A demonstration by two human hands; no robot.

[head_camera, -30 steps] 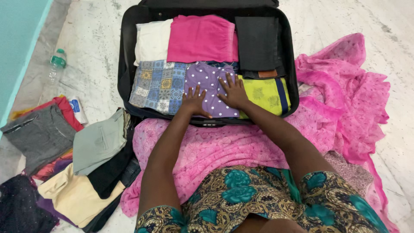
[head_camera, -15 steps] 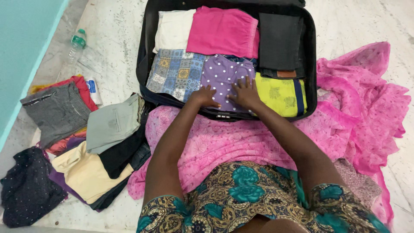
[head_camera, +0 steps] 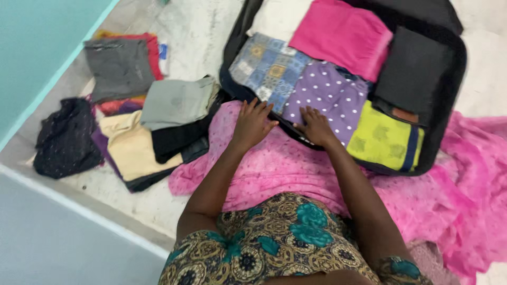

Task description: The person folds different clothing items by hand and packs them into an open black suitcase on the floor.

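Note:
An open black suitcase [head_camera: 453, 79] lies on the floor, packed with folded clothes. My right hand [head_camera: 315, 125] rests flat on its near edge, fingers on a purple polka-dot garment [head_camera: 330, 95]. My left hand [head_camera: 252, 122] lies spread on the pink cloth [head_camera: 274, 166] draped over my lap, just outside the case. Beside the purple piece are a blue patchwork garment [head_camera: 266, 66], a bright pink one [head_camera: 340, 34], a dark one [head_camera: 412, 71] and a yellow-green one [head_camera: 385, 140].
Left of the suitcase lies a heap of folded clothes: grey-green [head_camera: 177, 100], cream [head_camera: 132, 148], grey [head_camera: 119, 66] and a dark bundle [head_camera: 66, 137]. A teal wall [head_camera: 37, 58] runs along the left. More pink fabric [head_camera: 465, 184] spreads right.
Both hands slid back toward me off the purple garment; the left one came out onto the pink cloth. The view swung left and tilted, and the bottle left the frame.

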